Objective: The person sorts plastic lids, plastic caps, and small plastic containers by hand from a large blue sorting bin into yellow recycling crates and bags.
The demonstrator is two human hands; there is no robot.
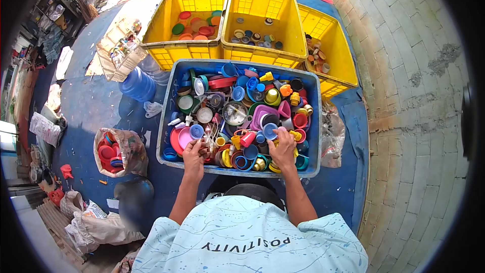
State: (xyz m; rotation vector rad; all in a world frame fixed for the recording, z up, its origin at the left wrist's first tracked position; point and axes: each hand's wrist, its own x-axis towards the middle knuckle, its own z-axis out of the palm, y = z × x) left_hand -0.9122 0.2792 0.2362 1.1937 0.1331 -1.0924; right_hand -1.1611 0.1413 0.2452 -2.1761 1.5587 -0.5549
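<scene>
A grey-blue crate (169,86) in front of me is heaped with plastic caps and lids in many colours. Over its near left part is my left hand (194,155), fingers curled together; what they hold, if anything, is too small to name. Just beyond those fingertips lie a blue cap (196,131) and a pink lid (185,138). My right hand (284,149) is over the near right part, its thumb and fingers closed at the edge of another blue cap (270,131). A red cup-shaped cap (248,138) lies between the hands.
Behind the crate stand a yellow crate with coloured lids (182,50), a second with small caps (265,53) and a third (336,78). To the left are a cream basket (132,63), a blue water jug (137,85) and a sack of red lids (134,151). A block wall (409,121) bounds the right.
</scene>
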